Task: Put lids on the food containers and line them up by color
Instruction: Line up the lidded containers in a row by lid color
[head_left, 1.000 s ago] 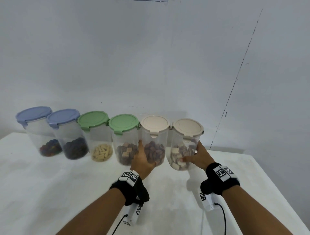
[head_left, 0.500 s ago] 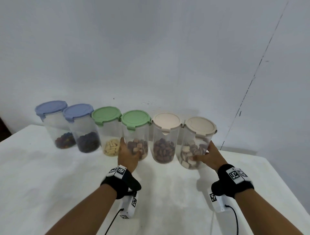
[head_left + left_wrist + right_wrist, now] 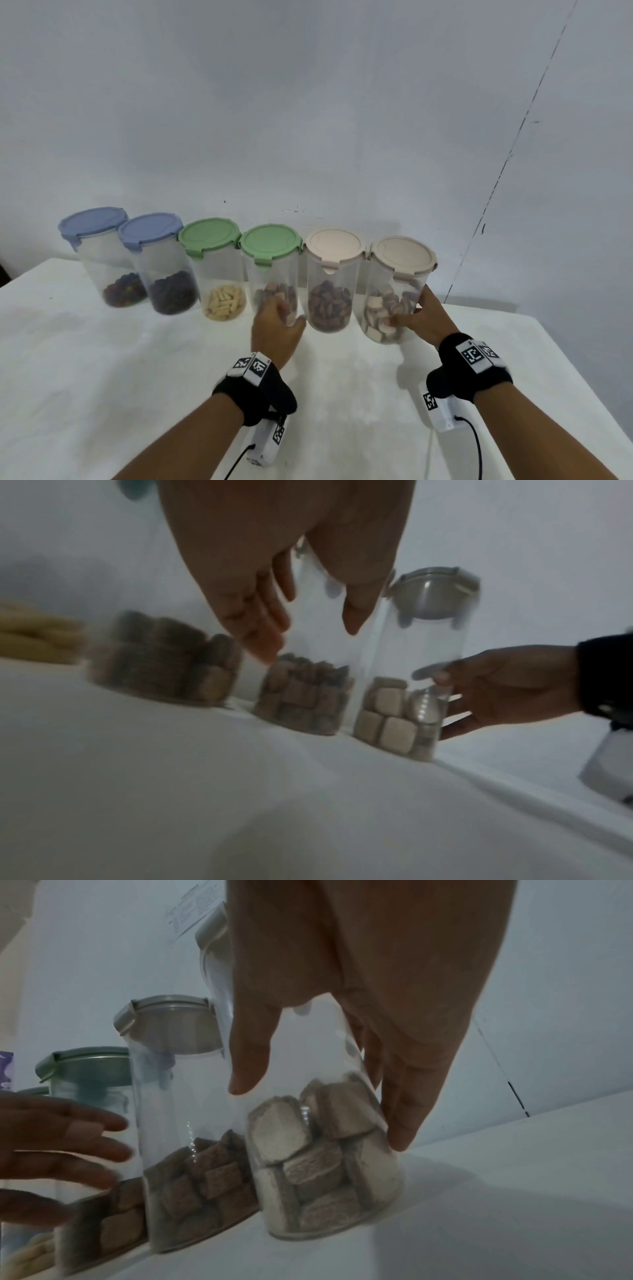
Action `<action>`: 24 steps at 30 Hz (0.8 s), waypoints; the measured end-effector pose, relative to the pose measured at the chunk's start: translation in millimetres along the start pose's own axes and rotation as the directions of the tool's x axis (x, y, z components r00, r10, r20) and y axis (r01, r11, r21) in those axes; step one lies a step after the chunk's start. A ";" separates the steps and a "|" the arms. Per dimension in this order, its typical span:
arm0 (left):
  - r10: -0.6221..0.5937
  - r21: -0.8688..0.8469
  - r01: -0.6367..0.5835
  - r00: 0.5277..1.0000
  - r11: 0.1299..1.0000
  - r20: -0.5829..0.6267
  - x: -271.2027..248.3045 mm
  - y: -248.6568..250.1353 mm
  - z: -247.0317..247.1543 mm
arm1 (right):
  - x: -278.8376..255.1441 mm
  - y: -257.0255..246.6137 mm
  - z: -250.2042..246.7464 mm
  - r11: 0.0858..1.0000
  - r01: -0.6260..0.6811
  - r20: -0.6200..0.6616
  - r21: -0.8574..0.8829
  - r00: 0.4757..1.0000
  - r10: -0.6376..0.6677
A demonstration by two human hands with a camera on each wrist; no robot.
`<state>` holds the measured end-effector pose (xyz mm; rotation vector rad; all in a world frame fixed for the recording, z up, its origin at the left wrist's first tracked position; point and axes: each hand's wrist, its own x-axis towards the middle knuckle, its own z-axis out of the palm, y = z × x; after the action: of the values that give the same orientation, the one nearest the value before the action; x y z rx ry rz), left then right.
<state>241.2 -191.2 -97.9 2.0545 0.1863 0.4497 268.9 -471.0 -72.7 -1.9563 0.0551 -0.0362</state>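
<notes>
— Left hand [image 3: 275, 329] has slid off the first beige-lidded container [image 3: 330, 281]; fingers loose now, holding nothing, by the green-lidded one [image 3: 272, 270].

— And the right hand [image 3: 423, 317]?

— Wrapped round the end container [image 3: 397, 291], nudging it. All six lidded, lined blue, green, beige. Nearly done, I'd say.

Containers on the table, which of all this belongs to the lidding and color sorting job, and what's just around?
Part of the job:
blue-lidded containers
green-lidded containers
beige-lidded containers
left hand, open by the second green one
right hand, holding the end beige one

Just around:
white table
wall
wrist cameras
</notes>
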 end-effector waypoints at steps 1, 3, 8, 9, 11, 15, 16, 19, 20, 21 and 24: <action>0.040 -0.035 -0.038 0.998 0.999 0.056 -3.7 6.1 5.5 | 0.2 -0.5 0.1 1.000 0.000 -0.006 0.002 1.000 0.000; 0.054 -0.103 -0.038 0.986 0.994 0.158 -7.0 23.5 17.4 | 0.1 -1.4 0.2 1.000 -0.002 -0.013 0.003 1.000 0.002; -0.030 -0.142 0.064 0.973 0.988 0.228 -2.9 45.7 45.4 | 0.0 -0.6 -2.0 1.000 -0.018 -0.027 -0.002 0.999 0.018; -0.043 -0.135 0.072 0.976 0.988 0.213 -1.9 49.1 47.7 | -0.3 -0.3 -3.3 1.000 -0.023 -0.029 -0.002 0.999 0.023; -0.080 -0.149 0.106 0.981 0.983 0.174 1.3 52.6 50.0 | -0.8 0.6 -5.4 1.000 -0.031 -0.029 0.000 0.999 0.031; -0.079 -0.099 0.090 0.991 0.991 0.107 3.0 53.6 48.7 | -2.7 -0.2 -8.6 0.999 -0.035 -0.031 -0.001 0.999 0.035; -0.073 -0.089 0.082 0.992 0.993 0.102 2.9 53.1 48.7 | -3.0 -1.2 -8.7 0.999 -0.041 -0.033 -0.001 0.999 0.041; -0.100 -0.079 0.107 0.991 0.991 0.092 3.0 54.6 51.5 | -4.1 -4.7 -8.8 0.998 -0.058 -0.035 -0.004 0.998 0.058; -0.108 -0.061 0.113 0.991 0.992 0.080 3.5 54.9 52.4 | -4.5 -5.7 -8.8 0.998 -0.064 -0.035 -0.005 0.997 0.064; -0.105 -0.041 0.108 0.992 0.993 0.070 3.6 55.0 53.2 | -5.0 -6.8 -8.6 0.998 -0.069 -0.033 -0.006 0.997 0.069; -0.100 -0.039 0.102 0.993 0.994 0.058 4.2 52.4 57.5 | -6.1 -9.1 -8.6 0.997 -0.081 -0.033 0.001 0.996 0.081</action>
<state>264.7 -262.6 -77.3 2.0045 0.2436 0.3304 262.6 -475.2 -61.0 -1.9526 0.1557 -0.0152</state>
